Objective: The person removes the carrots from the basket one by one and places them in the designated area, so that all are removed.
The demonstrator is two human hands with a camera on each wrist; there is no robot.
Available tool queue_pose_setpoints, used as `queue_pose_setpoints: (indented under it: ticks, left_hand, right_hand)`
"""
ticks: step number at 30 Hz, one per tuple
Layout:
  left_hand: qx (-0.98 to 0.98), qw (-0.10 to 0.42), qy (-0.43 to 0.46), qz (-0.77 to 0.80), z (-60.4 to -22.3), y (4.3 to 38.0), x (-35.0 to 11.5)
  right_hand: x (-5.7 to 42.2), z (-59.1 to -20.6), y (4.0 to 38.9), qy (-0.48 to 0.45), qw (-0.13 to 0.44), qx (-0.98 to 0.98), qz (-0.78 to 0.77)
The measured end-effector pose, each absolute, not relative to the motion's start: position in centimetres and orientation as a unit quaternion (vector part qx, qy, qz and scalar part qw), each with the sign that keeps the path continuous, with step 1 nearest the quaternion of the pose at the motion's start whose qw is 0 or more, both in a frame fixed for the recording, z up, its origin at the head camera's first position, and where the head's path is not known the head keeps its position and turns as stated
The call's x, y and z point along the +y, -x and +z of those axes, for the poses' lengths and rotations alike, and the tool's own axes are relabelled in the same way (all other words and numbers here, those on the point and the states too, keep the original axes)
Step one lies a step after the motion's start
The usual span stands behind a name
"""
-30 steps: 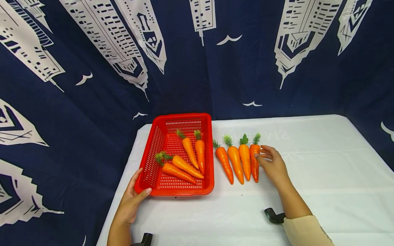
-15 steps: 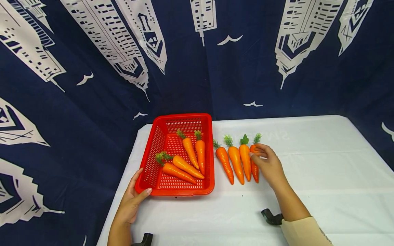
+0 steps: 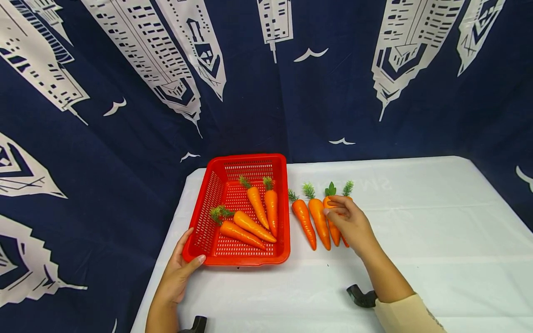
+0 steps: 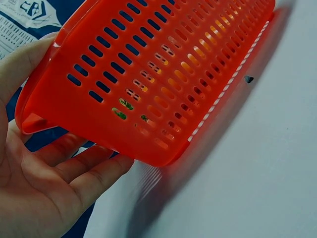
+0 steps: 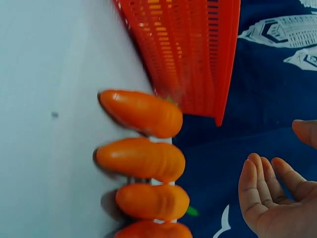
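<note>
My left hand holds the near left corner of a red plastic basket, thumb over the rim and fingers against the outside wall, as the left wrist view shows. Inside the basket lie several carrots, among them one carrot along the right side. To the right of it, a row of carrots lies side by side on the white cloth, leafy tops away from me. My right hand is over the two rightmost, partly covering them. In the right wrist view its fingers and thumb are apart, with nothing between them, above the carrots.
A white cloth covers the table. Behind and to the left hangs a dark blue curtain printed with white buildings and birds. Black camera mounts sit at both wrists. A small dark speck lies on the cloth.
My right hand has moved left along the row, from the rightmost carrot to over the one beside it. The left hand, basket and carrots have stayed in place.
</note>
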State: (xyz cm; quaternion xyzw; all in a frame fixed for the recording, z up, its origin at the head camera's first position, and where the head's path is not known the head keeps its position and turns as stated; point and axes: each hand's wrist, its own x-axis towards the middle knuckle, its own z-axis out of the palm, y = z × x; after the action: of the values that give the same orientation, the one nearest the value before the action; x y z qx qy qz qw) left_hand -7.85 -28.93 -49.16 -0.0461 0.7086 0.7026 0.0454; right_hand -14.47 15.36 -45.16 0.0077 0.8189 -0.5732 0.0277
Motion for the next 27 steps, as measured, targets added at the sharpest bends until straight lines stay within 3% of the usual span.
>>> queue_pose_setpoints:
  ticks: [14,27]
  left_hand:
    - [0.709,0.044,0.044,0.702,-49.2,7.8,-29.0]
    - [0.712,0.045,0.047,0.700,-49.1,7.8,-28.9]
  right_hand:
    - [12.7,-44.2,13.5,0.068,0.037,0.797,-0.599]
    - [10.5,-43.6,12.9,0.081,0.059,0.790,-0.605]
